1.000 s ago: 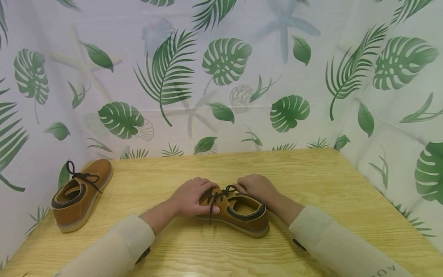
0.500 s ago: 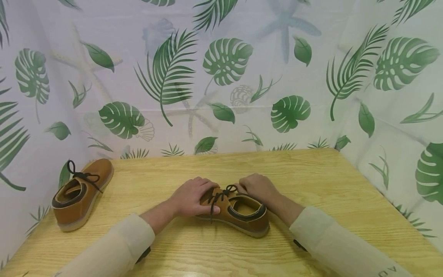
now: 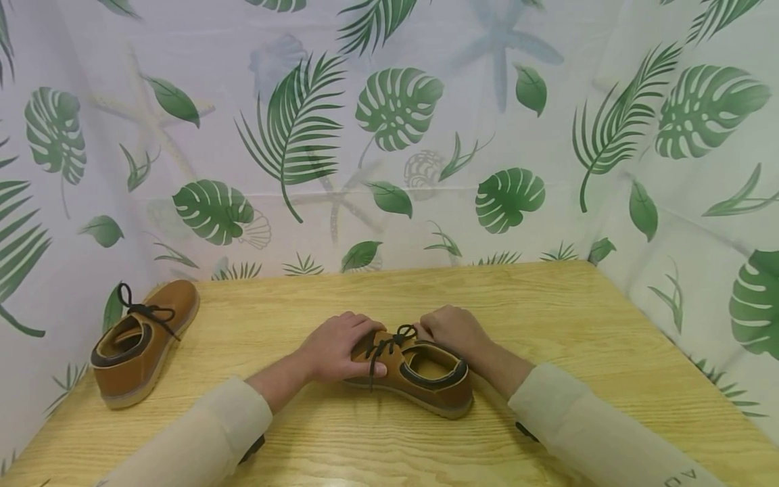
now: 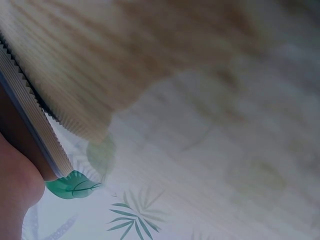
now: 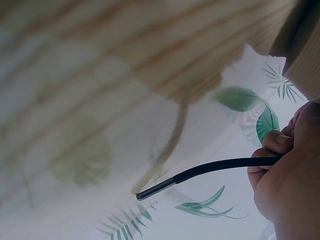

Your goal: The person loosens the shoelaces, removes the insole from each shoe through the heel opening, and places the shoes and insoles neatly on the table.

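A brown shoe [image 3: 395, 375] with black laces stands sole down on the table in the head view, its toe to the left. My left hand [image 3: 341, 345] grips its front, thumb on the near side and fingers over the far side. Its ribbed sole edge [image 4: 37, 110] shows in the left wrist view. My right hand [image 3: 453, 331], at the shoe's far side, pinches a black shoelace [image 5: 215, 166] in curled fingers. The lace's tipped end sticks out of the hand in the right wrist view. A lace loop [image 3: 406, 331] stands on top of the shoe.
A second brown shoe [image 3: 130, 358] with a tied black lace stands at the table's left edge. The wooden table [image 3: 341, 446] meets a white cloth backdrop [image 3: 389, 223] with leaf prints at the back and both sides.
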{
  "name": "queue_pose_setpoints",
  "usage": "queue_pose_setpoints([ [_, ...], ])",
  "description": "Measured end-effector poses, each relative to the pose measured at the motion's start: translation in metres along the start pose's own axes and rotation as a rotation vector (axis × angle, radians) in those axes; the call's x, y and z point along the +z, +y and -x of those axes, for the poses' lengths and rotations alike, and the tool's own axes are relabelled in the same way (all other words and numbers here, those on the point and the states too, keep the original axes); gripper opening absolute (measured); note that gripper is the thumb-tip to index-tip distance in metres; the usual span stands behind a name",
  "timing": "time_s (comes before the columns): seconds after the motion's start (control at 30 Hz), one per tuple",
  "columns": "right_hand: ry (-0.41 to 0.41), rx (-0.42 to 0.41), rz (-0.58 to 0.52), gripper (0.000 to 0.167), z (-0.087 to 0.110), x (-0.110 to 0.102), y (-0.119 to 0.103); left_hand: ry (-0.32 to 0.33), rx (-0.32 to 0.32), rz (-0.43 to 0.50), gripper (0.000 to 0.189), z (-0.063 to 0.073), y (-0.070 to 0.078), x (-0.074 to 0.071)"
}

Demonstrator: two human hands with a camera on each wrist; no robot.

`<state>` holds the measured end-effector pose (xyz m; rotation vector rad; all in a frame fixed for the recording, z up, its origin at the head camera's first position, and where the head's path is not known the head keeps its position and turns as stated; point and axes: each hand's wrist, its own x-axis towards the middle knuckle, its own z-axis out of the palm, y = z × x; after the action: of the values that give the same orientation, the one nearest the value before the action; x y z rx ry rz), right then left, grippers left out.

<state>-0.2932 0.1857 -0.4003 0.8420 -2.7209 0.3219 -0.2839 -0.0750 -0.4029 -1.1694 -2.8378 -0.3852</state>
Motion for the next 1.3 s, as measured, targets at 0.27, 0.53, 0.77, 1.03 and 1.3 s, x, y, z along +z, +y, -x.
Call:
queue_pose_setpoints([
  [0.27,-0.022,0.017,-0.018,0.039,0.0001,0.0009,0.0006,0.017,0.011,0.002,0.081,0.0004,-0.0008,0.0013],
  [0.53,-0.108,0.064,-0.022,0.036,-0.0007,-0.0011,-0.0018,0.014,0.011,0.000,0.079,0.0005,-0.0003,0.0005],
  [0.77,-0.124,0.091,-0.018,0.034,-0.0012,-0.0017,-0.0020,0.004,0.003,-0.007,0.078,0.0004,0.0010,-0.0012],
  [1.03,-0.263,0.217,0.025,0.045,-0.0001,-0.0015,0.0026,0.008,-0.009,-0.001,0.073,0.0008,0.0030,-0.0005],
  [1.3,-0.311,0.251,0.023,0.043,0.0004,0.0004,0.0038,0.015,-0.017,0.011,0.072,0.0013,0.0059,-0.0026],
])
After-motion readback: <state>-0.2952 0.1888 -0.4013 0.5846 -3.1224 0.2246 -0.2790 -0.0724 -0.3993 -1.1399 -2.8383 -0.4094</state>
